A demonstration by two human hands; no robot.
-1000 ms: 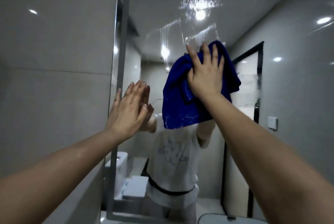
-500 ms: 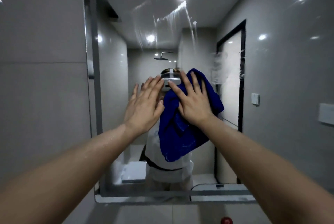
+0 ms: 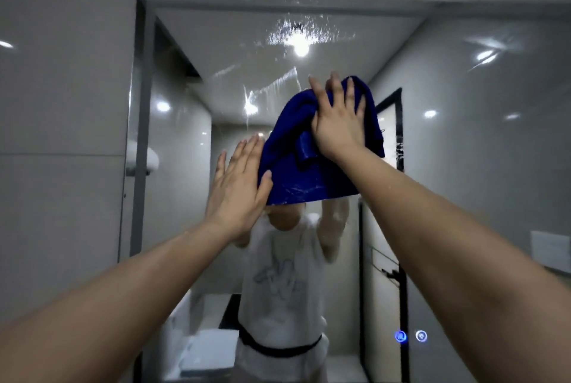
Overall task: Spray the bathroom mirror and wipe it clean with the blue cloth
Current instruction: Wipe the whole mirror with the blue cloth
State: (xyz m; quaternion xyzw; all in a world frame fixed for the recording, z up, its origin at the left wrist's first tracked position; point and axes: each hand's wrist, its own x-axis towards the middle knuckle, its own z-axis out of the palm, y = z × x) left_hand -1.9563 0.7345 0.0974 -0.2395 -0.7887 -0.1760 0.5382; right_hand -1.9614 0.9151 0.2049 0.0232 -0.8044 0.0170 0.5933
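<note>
The bathroom mirror (image 3: 463, 166) fills most of the view, with wet streaks and droplets in its upper middle. My right hand (image 3: 338, 118) presses the blue cloth (image 3: 293, 166) flat against the glass with its fingers spread and straight. The cloth hangs bunched below and left of that hand. My left hand (image 3: 239, 184) lies flat on the glass with straight fingers, its thumb touching the cloth's lower left edge. No spray bottle is in view.
A grey tiled wall (image 3: 61, 135) borders the mirror's frame (image 3: 140, 135) on the left. Two lit touch buttons (image 3: 411, 336) glow low on the glass at the right. The mirror reflects a person, a doorway and a toilet.
My right hand has pushed the cloth upward and to the right on the glass. My left hand now sits below the cloth instead of level with it. The view has tilted upward.
</note>
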